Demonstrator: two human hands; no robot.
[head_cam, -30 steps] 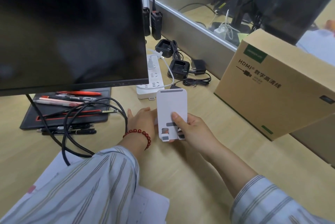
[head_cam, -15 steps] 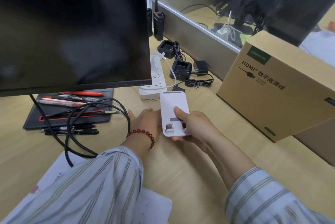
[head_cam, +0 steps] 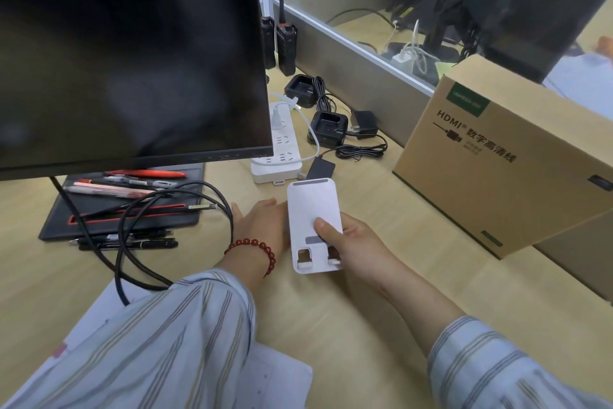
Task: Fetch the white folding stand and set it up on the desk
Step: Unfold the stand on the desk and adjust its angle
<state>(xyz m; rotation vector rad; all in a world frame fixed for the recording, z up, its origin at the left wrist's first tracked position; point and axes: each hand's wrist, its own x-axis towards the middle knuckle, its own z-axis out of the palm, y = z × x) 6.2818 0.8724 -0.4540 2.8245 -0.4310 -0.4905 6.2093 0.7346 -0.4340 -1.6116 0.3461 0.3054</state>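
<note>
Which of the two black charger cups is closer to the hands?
The charger cup just right of the white power strip, beside the black plug adapter. The other charger cup sits farther back, under the walkie-talkies.

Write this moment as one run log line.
right hand: holds white folding stand | left hand: beside stand | stand: folded

Single head-worn wide-angle view, set close above the near edge of the desk (head_cam: 381,325), facing forward and down across the tabletop toward the partition (head_cam: 351,54) along its far edge, with the monitor (head_cam: 126,50) filling the upper left and both sleeves at bottom.
</note>
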